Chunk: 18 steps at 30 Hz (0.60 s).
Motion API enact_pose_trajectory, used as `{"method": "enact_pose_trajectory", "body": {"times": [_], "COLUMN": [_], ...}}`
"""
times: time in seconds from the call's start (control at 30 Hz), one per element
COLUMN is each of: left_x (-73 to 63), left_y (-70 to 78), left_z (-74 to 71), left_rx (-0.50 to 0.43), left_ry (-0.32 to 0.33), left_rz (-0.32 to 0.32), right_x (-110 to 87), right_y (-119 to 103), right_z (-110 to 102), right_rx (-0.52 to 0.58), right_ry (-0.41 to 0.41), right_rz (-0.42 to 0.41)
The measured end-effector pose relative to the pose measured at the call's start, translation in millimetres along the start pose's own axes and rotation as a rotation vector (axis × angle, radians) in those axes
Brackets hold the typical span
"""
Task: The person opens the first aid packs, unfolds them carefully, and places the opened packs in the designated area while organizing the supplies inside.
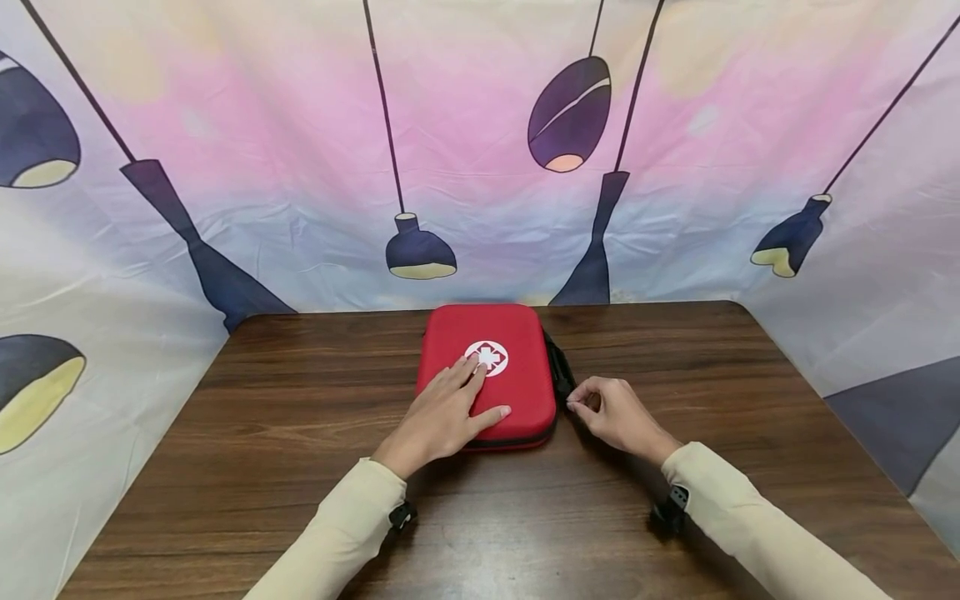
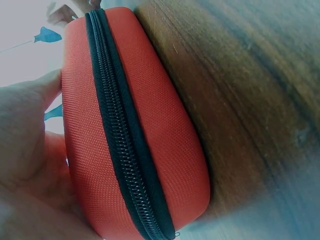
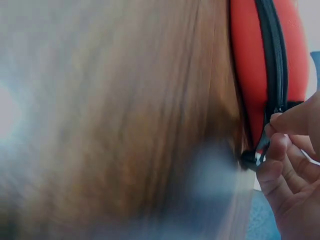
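Observation:
A red zippered first-aid case (image 1: 517, 333) with a white cross emblem lies flat on the table. My left hand (image 1: 442, 412) rests on its lid, fingers spread and reaching to the emblem, thumb toward the near right corner. In the left wrist view, the black zipper (image 2: 117, 110) along the case's near side is closed. At the right side, my right hand (image 1: 618, 417) pinches the zipper pull between thumb and forefinger. The right wrist view has those fingertips at the slider on the black zipper (image 3: 272, 55), the pull itself mostly covered by them.
A black carry strap (image 1: 557, 367) hangs along the case's right side. The dark wooden table (image 1: 300, 400) extends around the case. Behind it hangs a cloth backdrop (image 1: 300, 125) printed with lamps, touching the table's far edge.

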<state>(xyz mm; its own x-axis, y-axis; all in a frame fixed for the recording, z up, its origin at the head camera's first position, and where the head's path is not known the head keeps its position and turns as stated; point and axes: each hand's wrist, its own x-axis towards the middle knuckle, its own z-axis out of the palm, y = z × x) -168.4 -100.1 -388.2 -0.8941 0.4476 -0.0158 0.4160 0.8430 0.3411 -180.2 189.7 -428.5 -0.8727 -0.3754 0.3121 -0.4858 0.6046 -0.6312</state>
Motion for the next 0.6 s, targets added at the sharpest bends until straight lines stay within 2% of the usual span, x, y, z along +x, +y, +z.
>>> {"method": "enact_pose_trajectory", "body": {"times": [0.6], "left_x": [0.1], "left_y": [-0.8], "left_z": [0.6], "left_rx": [0.009], "left_ry": [0.003], "left_rz": [0.003], "right_x": [-29.2], "right_y": [-38], "right_z": [13], "right_rx": [0.003], "right_ry": [0.045], "right_rz": [0.076]}}
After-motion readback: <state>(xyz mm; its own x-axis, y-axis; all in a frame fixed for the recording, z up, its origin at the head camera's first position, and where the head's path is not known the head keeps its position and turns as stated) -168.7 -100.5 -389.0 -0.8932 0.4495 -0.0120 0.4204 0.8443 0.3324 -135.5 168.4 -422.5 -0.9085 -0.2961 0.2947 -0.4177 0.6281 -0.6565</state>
